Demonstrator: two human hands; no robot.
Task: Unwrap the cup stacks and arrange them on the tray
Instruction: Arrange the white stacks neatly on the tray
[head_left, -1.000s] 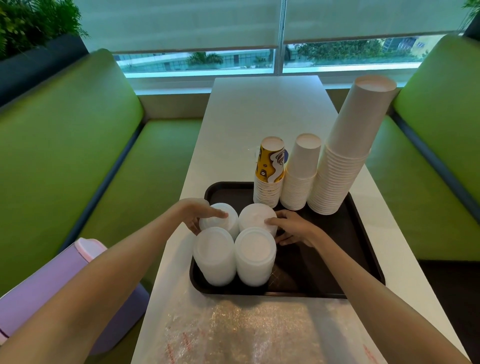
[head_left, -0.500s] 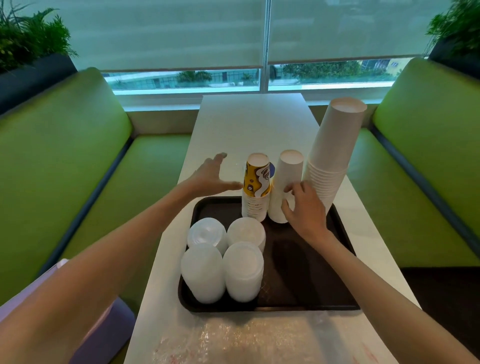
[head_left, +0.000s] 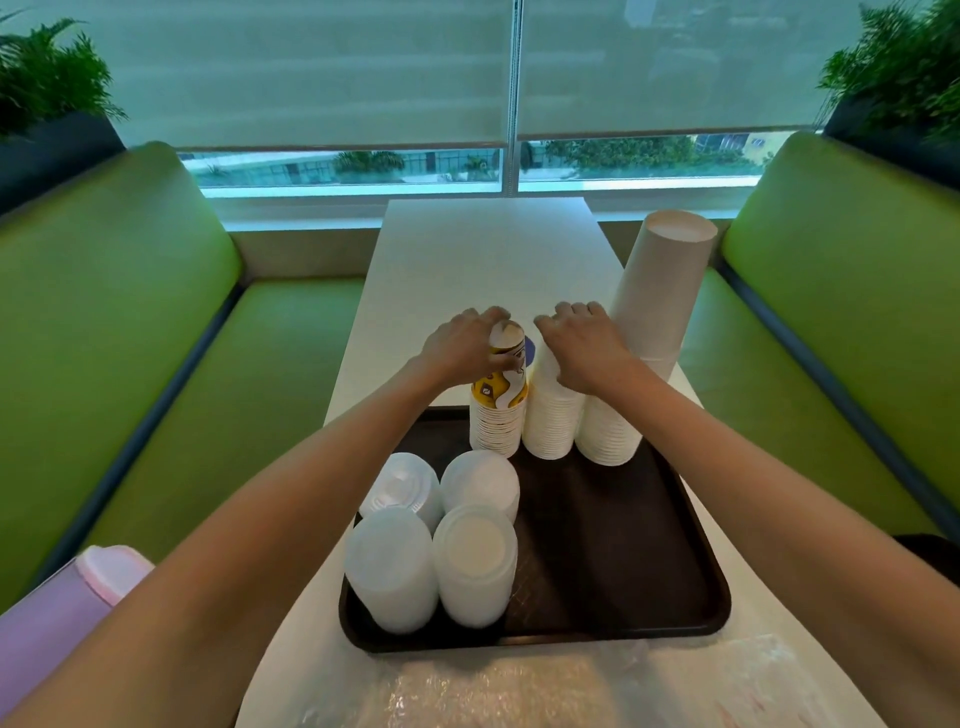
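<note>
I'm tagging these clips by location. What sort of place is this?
Probably a cafe or canteen booth: two green padded benches flank a narrow white table by a window, and a dark plastic tray holds stacks of disposable paper cups.

The tray (head_left: 597, 545) is dark plastic with a bumpy criss-cross top. The tall cup stack (head_left: 660, 291) at right is dull white paper. The lid stacks (head_left: 475, 566) are smooth, cloudy plastic. The wrap (head_left: 493, 691) at the bottom is clear, shiny, crinkly plastic.
</note>
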